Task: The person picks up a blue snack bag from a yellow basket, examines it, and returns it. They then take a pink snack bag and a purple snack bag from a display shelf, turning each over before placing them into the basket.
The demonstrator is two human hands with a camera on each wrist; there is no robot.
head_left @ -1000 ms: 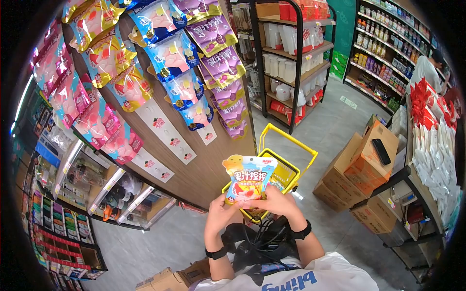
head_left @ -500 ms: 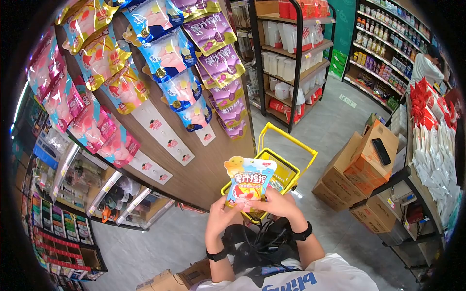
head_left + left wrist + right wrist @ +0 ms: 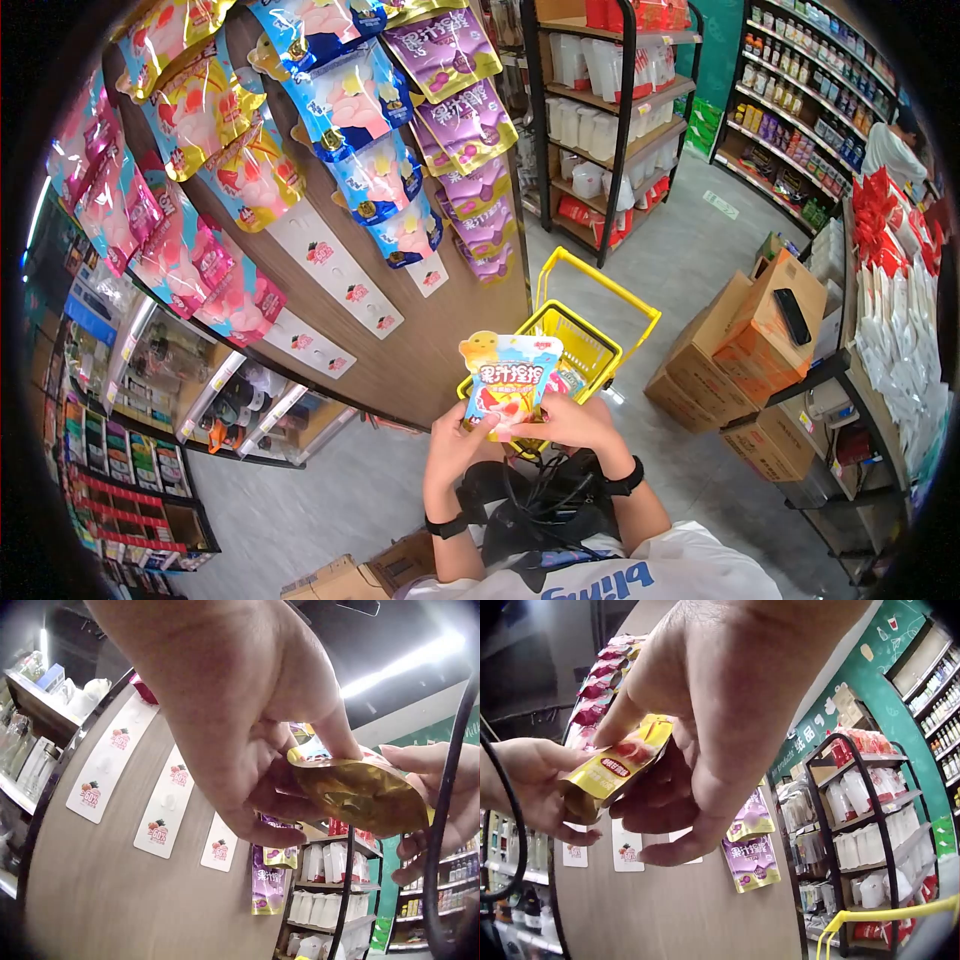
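Observation:
Upright before my chest is a candy pouch (image 3: 512, 382), blue and white on top with red and yellow fruit pictures below. My left hand (image 3: 455, 448) pinches its lower left corner, thumb on the front face. On the lower right side, my right hand (image 3: 580, 425) grips it the same way. The left wrist view shows the pouch's gold bottom (image 3: 367, 799) between both hands. In the right wrist view its yellow lower part (image 3: 619, 769) shows, with fingers behind it. A yellow shopping cart (image 3: 622, 352) stands just beyond the pouch, with a small packet (image 3: 570, 380) inside.
A curved wooden display panel (image 3: 440, 320) at left carries hanging pink, yellow, blue and purple pouches (image 3: 465, 120). Cardboard boxes (image 3: 690, 370), one with a black phone-like object (image 3: 792, 315) on top, stand at right. A black-framed shelf rack (image 3: 610, 140) is ahead.
The pouch has dropped slightly in the head view, still held by both hands. The view has shifted a little over the hanging pouches. A person at the far right has moved.

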